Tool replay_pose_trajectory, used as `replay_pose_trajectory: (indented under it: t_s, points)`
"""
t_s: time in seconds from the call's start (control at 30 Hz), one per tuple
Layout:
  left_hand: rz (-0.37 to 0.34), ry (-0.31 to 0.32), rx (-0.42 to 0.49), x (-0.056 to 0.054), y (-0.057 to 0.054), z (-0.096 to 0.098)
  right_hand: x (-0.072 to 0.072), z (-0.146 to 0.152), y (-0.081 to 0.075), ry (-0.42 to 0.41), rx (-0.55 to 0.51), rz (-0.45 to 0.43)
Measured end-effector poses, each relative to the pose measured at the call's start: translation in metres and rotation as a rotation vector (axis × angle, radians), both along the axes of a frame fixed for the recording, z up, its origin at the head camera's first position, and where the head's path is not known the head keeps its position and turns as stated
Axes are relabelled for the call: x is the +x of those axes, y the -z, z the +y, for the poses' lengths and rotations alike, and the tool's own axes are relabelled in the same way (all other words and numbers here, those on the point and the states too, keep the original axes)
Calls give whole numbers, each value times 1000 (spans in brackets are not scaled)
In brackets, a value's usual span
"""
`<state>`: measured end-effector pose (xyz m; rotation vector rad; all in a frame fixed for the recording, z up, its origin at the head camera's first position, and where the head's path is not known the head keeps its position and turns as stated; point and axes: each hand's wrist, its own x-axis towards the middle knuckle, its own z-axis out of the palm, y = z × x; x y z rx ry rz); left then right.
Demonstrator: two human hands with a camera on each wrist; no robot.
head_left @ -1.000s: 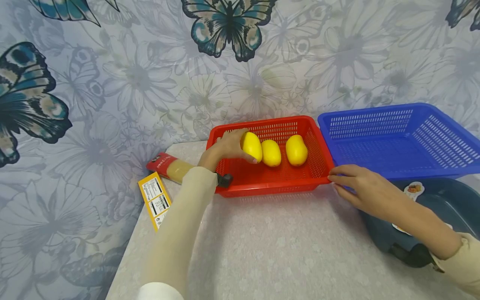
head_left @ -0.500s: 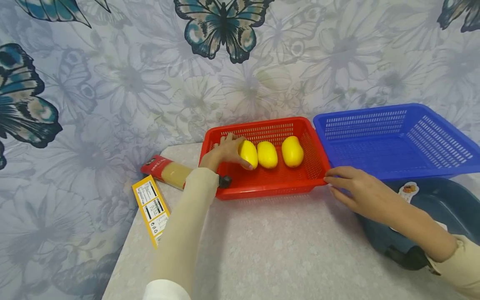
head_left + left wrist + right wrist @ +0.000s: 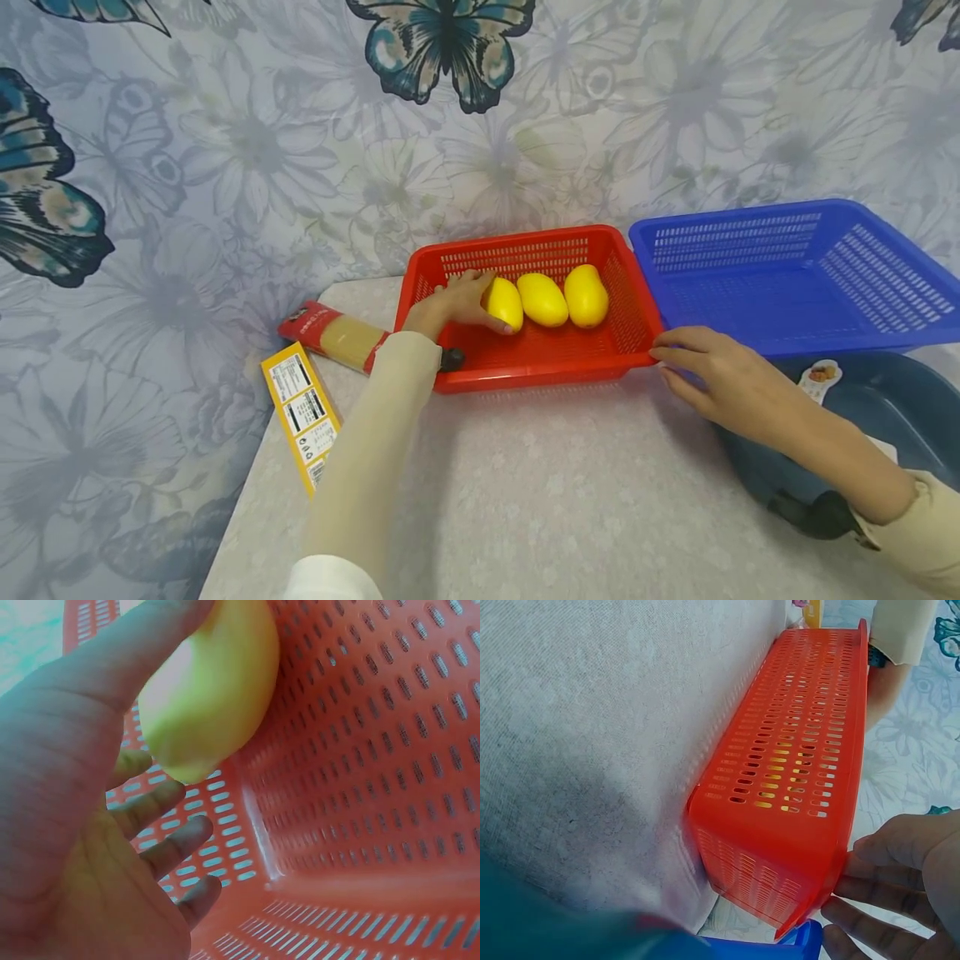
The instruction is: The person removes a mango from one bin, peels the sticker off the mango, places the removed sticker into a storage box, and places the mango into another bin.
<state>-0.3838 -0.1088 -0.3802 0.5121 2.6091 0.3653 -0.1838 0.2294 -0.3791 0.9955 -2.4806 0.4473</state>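
Three yellow mangoes lie side by side in a red basket [image 3: 525,372]. My left hand [image 3: 459,302] reaches in from the left and holds the left mango [image 3: 504,303], thumb in front and fingers behind. In the left wrist view, the thumb lies along that mango [image 3: 217,690] while the other fingers spread over the slotted basket floor. The middle mango [image 3: 543,300] leans against the right mango [image 3: 587,297]. At the basket's front right corner, my right hand [image 3: 723,379] touches the rim with its fingertips, as the right wrist view also shows.
Right of the red basket is a larger blue basket [image 3: 750,308]. In front of it, a dark teal tub [image 3: 757,467] with stickers sits partly under my right forearm. To the left lie a red-and-clear packet [image 3: 345,337] and a yellow box [image 3: 303,408]. A patterned wall stands behind.
My left hand lowered the left mango, then moved it slightly right. The middle mango has tilted and shifted right, against the right one. My right hand stays at the basket corner.
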Motion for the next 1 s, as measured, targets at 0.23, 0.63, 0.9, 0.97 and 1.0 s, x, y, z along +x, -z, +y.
replay_pose_trajectory:
  t_s: [0.23,0.63,0.9,0.97,1.0]
  points:
    - [5,2,22,-2,0,-1,1,0,1,9,0,-12]
    - [28,18,95,1,8,0,3,-1,4,2,-7,-17]
    - [-12,5,74,6,2,1,4,2,3,10,-14,-16]
    - [-6,3,73,7,0,0,4,3,3,13,-15,-19]
    - [-3,4,73,7,-1,0,4,3,3,14,-14,-20]
